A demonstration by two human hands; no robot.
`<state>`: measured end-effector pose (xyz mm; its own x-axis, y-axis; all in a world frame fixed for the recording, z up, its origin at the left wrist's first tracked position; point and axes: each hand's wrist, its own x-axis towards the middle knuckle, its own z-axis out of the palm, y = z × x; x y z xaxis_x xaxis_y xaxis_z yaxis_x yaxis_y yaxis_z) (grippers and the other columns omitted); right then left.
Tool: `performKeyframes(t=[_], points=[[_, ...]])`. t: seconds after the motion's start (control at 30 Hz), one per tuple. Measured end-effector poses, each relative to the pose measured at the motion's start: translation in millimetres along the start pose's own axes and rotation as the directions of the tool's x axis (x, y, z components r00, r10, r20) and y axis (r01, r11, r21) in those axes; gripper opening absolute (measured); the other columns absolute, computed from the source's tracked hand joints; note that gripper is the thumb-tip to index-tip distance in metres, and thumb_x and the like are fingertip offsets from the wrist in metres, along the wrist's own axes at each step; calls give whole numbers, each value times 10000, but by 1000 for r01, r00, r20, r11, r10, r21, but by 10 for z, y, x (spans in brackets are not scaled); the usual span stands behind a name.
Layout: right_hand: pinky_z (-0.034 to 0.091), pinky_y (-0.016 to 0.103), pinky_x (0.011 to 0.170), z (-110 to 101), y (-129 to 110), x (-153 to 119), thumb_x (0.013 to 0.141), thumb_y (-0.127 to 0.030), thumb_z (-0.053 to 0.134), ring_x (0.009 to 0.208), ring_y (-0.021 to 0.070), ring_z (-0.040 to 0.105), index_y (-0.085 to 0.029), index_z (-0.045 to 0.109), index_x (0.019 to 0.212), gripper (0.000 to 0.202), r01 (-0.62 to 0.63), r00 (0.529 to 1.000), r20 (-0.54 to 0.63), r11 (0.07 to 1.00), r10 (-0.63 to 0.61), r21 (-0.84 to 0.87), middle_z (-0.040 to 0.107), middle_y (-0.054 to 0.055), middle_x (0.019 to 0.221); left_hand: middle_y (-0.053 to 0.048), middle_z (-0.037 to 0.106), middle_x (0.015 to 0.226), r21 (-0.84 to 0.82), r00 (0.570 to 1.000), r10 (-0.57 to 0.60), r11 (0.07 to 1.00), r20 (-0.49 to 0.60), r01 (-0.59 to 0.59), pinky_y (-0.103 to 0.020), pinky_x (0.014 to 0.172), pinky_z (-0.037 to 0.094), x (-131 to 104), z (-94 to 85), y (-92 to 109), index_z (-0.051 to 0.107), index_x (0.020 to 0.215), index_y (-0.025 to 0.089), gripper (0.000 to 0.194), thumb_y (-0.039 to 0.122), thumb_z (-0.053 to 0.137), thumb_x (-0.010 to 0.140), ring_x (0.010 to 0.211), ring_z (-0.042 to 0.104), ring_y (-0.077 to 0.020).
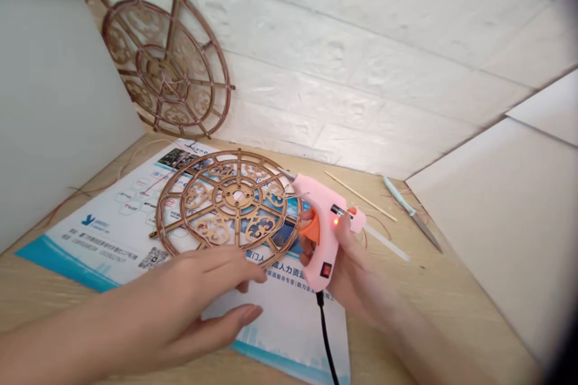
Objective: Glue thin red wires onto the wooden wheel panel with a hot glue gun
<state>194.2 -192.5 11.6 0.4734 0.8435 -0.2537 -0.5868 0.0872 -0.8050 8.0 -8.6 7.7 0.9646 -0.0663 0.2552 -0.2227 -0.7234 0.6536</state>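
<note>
My right hand (350, 267) is wrapped round a pink glue gun (320, 204) with an orange trigger and a glowing light. A clear glue stick (386, 243) sticks out of its back end. The gun's nozzle points left, over the right rim of a round wooden openwork wheel (238, 195) with scroll cut-outs and thin wires along its rings. That wheel lies flat on a printed poster (94, 246). My left hand (212, 289) hovers at the wheel's near edge, thumb and fingers apart, with nothing visible between them.
A second wooden wheel (165, 69) leans against the white panelled wall (361, 90) at back left. Right of the glue gun lie a thin wooden stick (361, 195) and a knife-like blade with a pale green handle (400, 195). A black cord (326, 337) runs from the gun toward me.
</note>
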Motion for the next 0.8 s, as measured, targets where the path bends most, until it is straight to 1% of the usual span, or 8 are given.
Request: performKeyframes(t=[0.13,0.2,0.3,0.37,0.53,0.67,0.73,0.8], points=[[518,162,690,56,-17,-50,885,-644,747,797,98,636,-306,787,1104,404,43,989,136,997,-51,63,722,-12,911,28,707,1095,-311,952,-294,900,88,307,-205,645,478,115,103,189,530,1395,370,362,481,525,1051,870,649,-130],[505,172,645,53,0,-61,901,-664,712,759,103,631,-317,770,1122,415,35,983,175,996,-49,82,712,-11,871,16,703,1157,-483,922,-367,789,123,379,-245,737,485,213,166,263,563,1375,363,402,578,511,1040,1012,648,-168],[506,210,622,13,65,-67,883,-722,684,703,121,616,-337,743,1178,489,-13,980,197,998,-1,68,699,1,849,14,684,1234,-633,931,-339,693,135,345,-285,868,468,381,258,332,625,1296,335,360,566,566,1026,1125,615,-181],[495,215,605,-11,106,-69,882,-731,677,683,124,602,-343,727,1222,518,-19,979,206,999,9,44,691,12,856,-4,687,1153,-689,944,-305,658,125,304,-296,898,458,463,316,339,667,1161,265,324,546,608,1011,1075,611,-175],[547,264,594,12,62,-113,911,-712,649,624,145,625,-333,761,1140,457,-36,961,274,999,34,1,684,5,807,-27,667,1044,-762,950,-271,580,154,289,-294,818,493,469,431,257,629,1147,228,372,569,610,999,926,631,-165],[580,252,738,50,-85,-154,884,-586,761,832,171,685,-261,813,1006,351,83,994,74,993,-77,-83,747,33,936,0,627,930,-668,934,-286,655,214,353,-251,739,469,355,393,256,562,1240,245,354,524,554,1022,839,607,-145],[576,256,795,36,-152,-143,865,-514,792,853,178,677,-243,820,972,292,143,989,-24,980,-147,-141,754,41,917,10,616,876,-553,939,-252,760,234,341,-214,673,436,298,362,284,596,1147,227,248,426,547,1008,764,559,-124],[569,265,732,-5,-195,-111,848,-493,789,771,185,657,-229,816,905,271,150,982,-86,973,-167,-178,740,50,828,14,620,831,-480,948,-155,832,278,277,-181,615,412,251,379,288,637,1010,214,146,319,544,969,700,532,-107]])
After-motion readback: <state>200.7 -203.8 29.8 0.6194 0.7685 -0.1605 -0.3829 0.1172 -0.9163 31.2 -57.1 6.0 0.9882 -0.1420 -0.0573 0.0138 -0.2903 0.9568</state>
